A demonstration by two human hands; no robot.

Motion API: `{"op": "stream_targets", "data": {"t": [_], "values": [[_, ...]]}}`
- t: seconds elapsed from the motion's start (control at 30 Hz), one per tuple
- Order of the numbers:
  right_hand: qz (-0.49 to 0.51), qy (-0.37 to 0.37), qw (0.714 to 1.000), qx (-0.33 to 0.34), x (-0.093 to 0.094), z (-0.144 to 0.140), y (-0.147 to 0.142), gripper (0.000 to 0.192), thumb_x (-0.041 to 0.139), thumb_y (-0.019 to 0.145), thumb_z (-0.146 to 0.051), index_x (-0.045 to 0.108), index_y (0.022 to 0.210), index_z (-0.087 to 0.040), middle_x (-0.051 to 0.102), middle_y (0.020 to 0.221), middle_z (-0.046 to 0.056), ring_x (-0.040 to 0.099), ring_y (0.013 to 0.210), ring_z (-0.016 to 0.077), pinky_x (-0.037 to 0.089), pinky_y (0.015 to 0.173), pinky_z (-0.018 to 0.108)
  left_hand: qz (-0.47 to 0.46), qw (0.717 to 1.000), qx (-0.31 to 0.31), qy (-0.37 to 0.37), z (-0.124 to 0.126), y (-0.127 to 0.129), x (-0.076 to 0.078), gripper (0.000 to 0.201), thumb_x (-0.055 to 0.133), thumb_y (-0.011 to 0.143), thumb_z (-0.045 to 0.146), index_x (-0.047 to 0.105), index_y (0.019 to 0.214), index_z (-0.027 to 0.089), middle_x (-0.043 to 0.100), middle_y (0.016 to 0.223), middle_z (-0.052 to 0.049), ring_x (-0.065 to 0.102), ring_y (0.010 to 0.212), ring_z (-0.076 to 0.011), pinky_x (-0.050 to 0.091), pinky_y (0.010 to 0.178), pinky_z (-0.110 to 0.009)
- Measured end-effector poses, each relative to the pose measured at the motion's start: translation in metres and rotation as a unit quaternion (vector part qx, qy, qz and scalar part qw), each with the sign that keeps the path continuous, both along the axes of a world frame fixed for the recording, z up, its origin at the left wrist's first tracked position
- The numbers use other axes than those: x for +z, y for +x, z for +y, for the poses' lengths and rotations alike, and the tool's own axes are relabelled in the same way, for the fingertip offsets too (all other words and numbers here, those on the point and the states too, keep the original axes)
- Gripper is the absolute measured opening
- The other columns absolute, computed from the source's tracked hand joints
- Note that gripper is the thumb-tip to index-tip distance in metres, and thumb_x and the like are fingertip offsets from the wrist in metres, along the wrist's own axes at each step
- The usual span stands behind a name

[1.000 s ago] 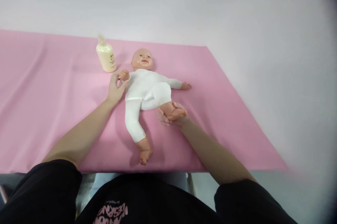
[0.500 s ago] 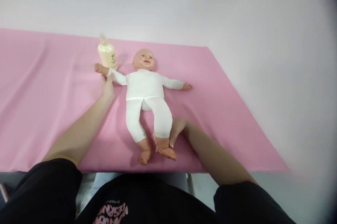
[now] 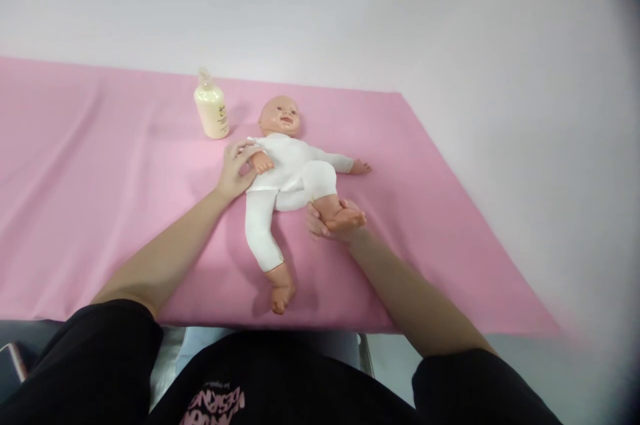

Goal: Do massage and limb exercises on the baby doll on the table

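A baby doll [image 3: 287, 155] with a white cloth body lies on its back, head toward the far side. My left hand [image 3: 236, 168] is closed round the doll's arm on the left, which is folded across its body. Its small hand pokes out past my fingers. Below the doll's middle, my right hand [image 3: 333, 220] grips the ankle of the leg on the right; that leg is bent up at the knee. My right fingers are partly hidden behind the foot. The other leg lies stretched toward me, and the other arm points out to the right.
A pump bottle [image 3: 213, 108] of pale yellow liquid stands upright behind my left hand. Everything rests on a pink cloth-covered table [image 3: 125, 178] against a white wall [image 3: 320, 12]. The table's near edge runs just in front of my body.
My left hand has brought the doll's arm from outstretched to folded over its body. My right hand has lifted the doll's foot and bent that leg toward its belly.
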State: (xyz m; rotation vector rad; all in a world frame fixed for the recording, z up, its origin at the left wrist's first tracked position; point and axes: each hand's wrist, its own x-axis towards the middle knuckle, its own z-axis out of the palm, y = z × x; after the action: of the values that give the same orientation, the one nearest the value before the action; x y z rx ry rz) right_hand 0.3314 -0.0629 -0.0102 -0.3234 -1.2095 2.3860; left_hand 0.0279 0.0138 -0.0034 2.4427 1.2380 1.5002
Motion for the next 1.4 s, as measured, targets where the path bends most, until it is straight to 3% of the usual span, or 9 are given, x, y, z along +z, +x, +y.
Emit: {"op": "stream_targets", "data": {"t": [0.1,0.2,0.4,0.63,0.77,0.9,1.07,1.2,1.4], "values": [[-0.025,-0.087,0.989,-0.117,0.011,-0.002,-0.003,0.044,0.047,0.089,-0.058,0.059,0.094,-0.017,0.061,0.067,0.002,0.050,0.054,0.0135,0.053,0.064,0.032,0.080,0.996,-0.029,0.016,-0.006,0.002,0.006,0.036,0.060,0.090,0.027,0.067,0.126,0.026,0.059,0.131,-0.013,0.052,0.124,-0.0296,0.041,0.108,-0.051],[-0.091,-0.159,0.969,-0.165,0.016,-0.003,-0.006,0.040,0.043,0.093,-0.046,0.066,0.096,-0.014,0.066,0.069,0.004,0.047,0.049,0.0120,0.054,0.061,0.029,0.107,0.994,-0.029,0.018,-0.006,0.002,0.008,0.038,0.059,0.088,0.021,0.068,0.124,0.026,0.060,0.130,-0.012,0.052,0.122,-0.0295,0.041,0.107,-0.052],[-0.089,-0.161,0.967,-0.174,0.011,0.000,-0.009,0.039,0.053,0.086,-0.047,0.069,0.095,-0.012,0.072,0.070,0.005,0.048,0.045,0.0104,0.057,0.058,0.029,0.086,0.995,-0.053,-0.015,-0.007,0.004,0.010,0.039,0.059,0.086,0.020,0.069,0.122,0.027,0.063,0.128,-0.011,0.054,0.119,-0.0297,0.040,0.108,-0.052],[0.028,-0.059,0.997,-0.051,-0.003,0.002,-0.004,0.047,0.061,0.081,-0.057,0.067,0.099,-0.014,0.072,0.072,0.004,0.061,0.053,0.0152,0.060,0.067,0.035,-0.157,0.985,0.009,-0.076,0.005,-0.004,0.002,0.048,0.076,0.081,0.051,0.065,0.118,0.024,0.065,0.120,-0.011,0.057,0.120,-0.0303,0.041,0.111,-0.050],[0.026,-0.013,0.997,0.074,-0.004,-0.008,0.000,0.052,0.072,0.074,-0.056,0.065,0.103,-0.014,0.076,0.085,0.010,0.075,0.075,0.0225,0.060,0.071,0.034,-0.322,0.938,0.037,-0.125,0.021,-0.014,-0.009,0.061,0.079,0.077,0.061,0.059,0.121,0.024,0.064,0.125,-0.011,0.060,0.119,-0.0282,0.047,0.105,-0.045],[-0.021,-0.009,0.986,0.167,0.004,-0.017,0.003,0.052,0.084,0.067,-0.052,0.064,0.096,-0.013,0.076,0.088,0.015,0.076,0.083,0.0250,0.060,0.076,0.033,-0.442,0.883,0.043,-0.151,0.034,-0.022,-0.015,0.058,0.078,0.079,0.060,0.058,0.120,0.024,0.065,0.131,-0.011,0.062,0.124,-0.0256,0.049,0.106,-0.040],[-0.102,0.106,0.944,0.296,0.009,-0.010,-0.003,0.049,0.086,0.071,-0.050,0.064,0.094,-0.012,0.074,0.088,0.012,0.074,0.092,0.0246,0.058,0.087,0.031,-0.554,0.804,0.082,-0.199,0.047,-0.034,-0.024,0.047,0.067,0.089,0.059,0.056,0.117,0.022,0.065,0.133,-0.012,0.063,0.125,-0.0251,0.051,0.107,-0.042],[-0.107,0.179,0.916,0.343,0.012,-0.003,-0.012,0.041,0.084,0.076,-0.039,0.064,0.100,-0.012,0.074,0.104,0.011,0.070,0.109,0.0233,0.054,0.098,0.026,-0.505,0.838,0.071,-0.192,0.049,-0.038,-0.028,0.049,0.049,0.101,0.060,0.052,0.127,0.018,0.061,0.139,-0.014,0.059,0.130,-0.0253,0.048,0.107,-0.047],[-0.035,0.145,0.914,0.376,0.015,-0.009,-0.018,0.049,0.086,0.075,-0.036,0.060,0.109,-0.013,0.074,0.102,0.013,0.073,0.104,0.0276,0.057,0.095,0.038,-0.423,0.896,0.037,-0.129,0.031,-0.022,-0.016,0.063,0.069,0.082,0.071,0.054,0.125,0.026,0.059,0.137,-0.012,0.059,0.126,-0.0272,0.049,0.104,-0.042]]}}
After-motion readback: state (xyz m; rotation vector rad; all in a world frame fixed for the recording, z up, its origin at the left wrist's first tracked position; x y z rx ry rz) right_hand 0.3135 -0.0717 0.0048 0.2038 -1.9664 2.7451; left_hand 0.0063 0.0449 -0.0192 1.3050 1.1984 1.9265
